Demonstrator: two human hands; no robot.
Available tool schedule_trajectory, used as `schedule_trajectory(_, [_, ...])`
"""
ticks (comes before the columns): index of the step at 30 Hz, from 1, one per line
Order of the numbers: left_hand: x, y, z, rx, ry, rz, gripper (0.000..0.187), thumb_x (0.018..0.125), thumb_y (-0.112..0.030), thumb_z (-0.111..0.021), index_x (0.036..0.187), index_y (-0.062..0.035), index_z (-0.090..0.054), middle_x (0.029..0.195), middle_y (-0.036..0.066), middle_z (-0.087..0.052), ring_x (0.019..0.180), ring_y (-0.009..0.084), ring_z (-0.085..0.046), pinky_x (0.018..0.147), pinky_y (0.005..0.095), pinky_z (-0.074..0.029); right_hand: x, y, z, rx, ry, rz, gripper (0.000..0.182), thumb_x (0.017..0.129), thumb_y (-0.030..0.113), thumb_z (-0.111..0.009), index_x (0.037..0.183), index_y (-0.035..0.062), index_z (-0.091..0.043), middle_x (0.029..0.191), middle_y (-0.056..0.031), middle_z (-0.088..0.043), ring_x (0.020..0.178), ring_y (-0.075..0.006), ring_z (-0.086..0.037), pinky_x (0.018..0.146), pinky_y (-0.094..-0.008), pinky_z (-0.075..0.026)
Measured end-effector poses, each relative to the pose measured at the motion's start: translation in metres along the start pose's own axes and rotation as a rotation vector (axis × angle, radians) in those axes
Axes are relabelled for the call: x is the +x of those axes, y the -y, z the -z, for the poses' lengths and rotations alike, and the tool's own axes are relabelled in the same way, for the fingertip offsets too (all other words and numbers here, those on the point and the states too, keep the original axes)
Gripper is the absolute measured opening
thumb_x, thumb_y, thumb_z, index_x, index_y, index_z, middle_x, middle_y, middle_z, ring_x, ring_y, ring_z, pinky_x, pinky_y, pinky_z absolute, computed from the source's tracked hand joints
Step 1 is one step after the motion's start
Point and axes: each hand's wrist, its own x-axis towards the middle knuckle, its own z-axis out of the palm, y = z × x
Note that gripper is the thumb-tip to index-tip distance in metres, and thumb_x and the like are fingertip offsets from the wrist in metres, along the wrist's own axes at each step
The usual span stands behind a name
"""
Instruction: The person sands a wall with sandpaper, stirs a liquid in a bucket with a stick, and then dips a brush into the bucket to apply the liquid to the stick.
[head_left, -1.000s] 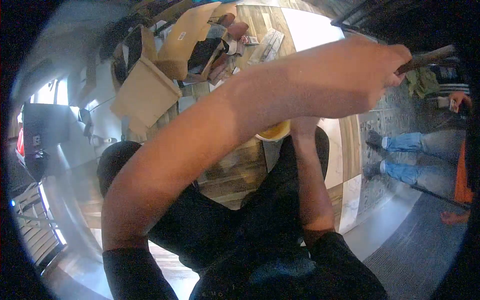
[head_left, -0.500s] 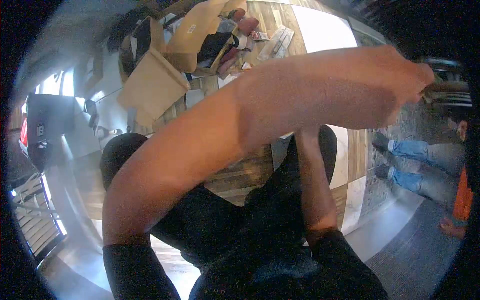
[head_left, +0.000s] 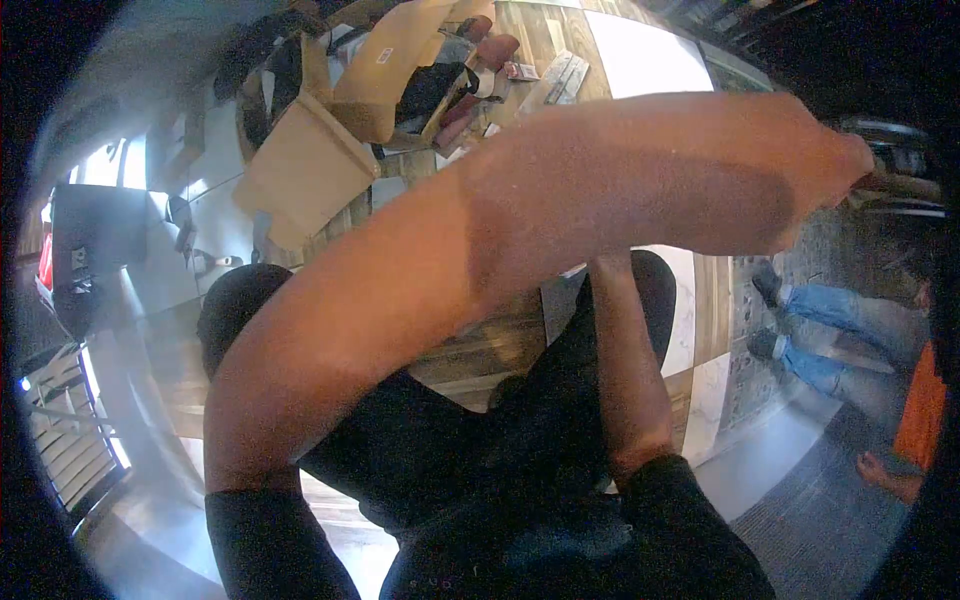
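Note:
My left arm (head_left: 370, 290) reaches across the whole view from lower left to upper right. At its far end my left hand (head_left: 835, 165) is closed at the right edge, against a dim rod-like thing (head_left: 905, 185) that I cannot make out. Only the forearm of my right arm (head_left: 632, 370) shows, pointing up and passing behind the left forearm. That forearm covers my right hand, so its fingers and anything in them are hidden.
Opened cardboard boxes (head_left: 305, 165) with mixed items lie at upper left. A white panel (head_left: 650, 55) is on the wood-patterned floor. A dark grey box (head_left: 100, 235) is at far left. Another person in jeans (head_left: 835, 305) and an orange top (head_left: 918, 400) is at right.
My arms stay nearly in place; my left hand has moved very slightly right. The other person's hand at right has shifted a little leftward.

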Motion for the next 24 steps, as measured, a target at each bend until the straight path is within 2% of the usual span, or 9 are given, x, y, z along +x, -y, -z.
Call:
schedule_trajectory(2, [-0.004,0.004,0.0,0.008,-0.069,-0.127,0.021,0.079,-0.004,-0.057,0.099,0.0036,-0.055,0.081,0.024,-0.065,0.085,0.0392,-0.066,0.069,0.0462,-0.053,0.019,-0.006,0.003,-0.001,0.014,-0.007,0.034,0.087,0.031,-0.061,0.103,0.0031,-0.049,0.099,-0.0085,-0.055,0.094,-0.0233,-0.051,0.082,-0.0382,-0.04])
schedule_trajectory(6, [-0.01,0.019,-0.015,-0.112,-0.056,-0.121,0.023,0.081,-0.006,-0.056,0.103,0.0012,-0.054,0.082,0.023,-0.065,0.084,0.0384,-0.066,0.069,0.0469,-0.052,-0.009,-0.004,0.044,0.015,0.01,-0.036,0.033,0.088,0.031,-0.06,0.101,0.0034,-0.049,0.097,-0.0083,-0.054,0.092,-0.0231,-0.05,0.081,-0.038,-0.04])
schedule_trajectory(7, [-0.015,0.022,-0.02,0.008,-0.15,-0.376,0.025,0.082,-0.007,-0.055,0.104,0.003,-0.054,0.085,0.023,-0.063,0.085,0.0365,-0.064,0.072,0.0441,-0.051,-0.022,0.0,0.051,0.017,0.004,-0.049,0.033,0.088,0.032,-0.06,0.101,0.0034,-0.049,0.097,-0.0082,-0.054,0.091,-0.023,-0.05,0.081,-0.0379,-0.04])
schedule_trajectory(9, [-0.017,0.02,-0.02,0.122,-0.234,-0.632,0.026,0.082,-0.008,-0.054,0.105,0.0048,-0.053,0.089,0.022,-0.06,0.085,0.0346,-0.061,0.075,0.0413,-0.05,-0.045,0.005,0.051,0.019,0.0,-0.065,0.032,0.088,0.032,-0.06,0.1,0.0036,-0.049,0.096,-0.0081,-0.053,0.091,-0.0228,-0.05,0.08,-0.0378,-0.039])
schedule_trajectory(13, [-0.005,0.011,-0.013,0.203,-0.3,-0.559,0.027,0.084,-0.009,-0.053,0.106,0.0071,-0.053,0.094,0.02,-0.061,0.085,0.0352,-0.062,0.073,0.0398,-0.052,-0.029,-0.001,0.015,0.016,0.018,-0.032,0.032,0.089,0.032,-0.059,0.098,0.0038,-0.048,0.094,-0.0078,-0.052,0.089,-0.0226,-0.049,0.079,-0.0375,-0.039])
schedule_trajectory(15, [0.008,-0.001,-0.003,0.111,0.025,-0.156,0.027,0.086,-0.011,-0.052,0.107,0.0071,-0.053,0.09,0.022,-0.061,0.084,0.0374,-0.062,0.069,0.0422,-0.051,-0.008,-0.007,0.014,0.018,0.029,-0.029,0.031,0.089,0.032,-0.059,0.097,0.0039,-0.048,0.093,-0.0077,-0.052,0.088,-0.0224,-0.049,0.078,-0.0374,-0.039])
schedule_trajectory(16, [0.006,0.002,-0.008,0.105,0.028,-0.157,0.027,0.086,-0.011,-0.052,0.107,0.0071,-0.053,0.09,0.022,-0.061,0.084,0.0374,-0.062,0.069,0.0422,-0.051,0.001,-0.01,0.018,0.021,0.025,-0.036,0.031,0.089,0.032,-0.058,0.097,0.004,-0.048,0.093,-0.0076,-0.052,0.088,-0.0223,-0.049,0.078,-0.0374,-0.039])
schedule_trajectory(19, [-0.003,0.01,-0.014,-0.077,-0.196,-0.23,0.025,0.089,-0.012,-0.049,0.107,0.0049,-0.051,0.082,0.023,-0.06,0.079,0.0393,-0.062,0.065,0.0444,-0.05,-0.007,-0.007,0.042,0.025,0.014,-0.051,0.031,0.089,0.032,-0.058,0.096,0.0042,-0.047,0.092,-0.0075,-0.051,0.086,-0.0221,-0.048,0.077,-0.0372,-0.038])
schedule_trajectory(24, [-0.002,0.003,-0.014,-0.019,0.001,-0.024,0.026,0.084,-0.009,-0.054,0.109,-0.0027,-0.052,0.084,0.023,-0.065,0.085,0.0385,-0.066,0.07,0.0477,-0.052,-0.035,0.002,0.029,0.034,0.001,-0.049,0.03,0.09,0.033,-0.057,0.093,0.0045,-0.047,0.089,-0.0072,-0.05,0.084,-0.0218,-0.047,0.076,-0.0369,-0.038])
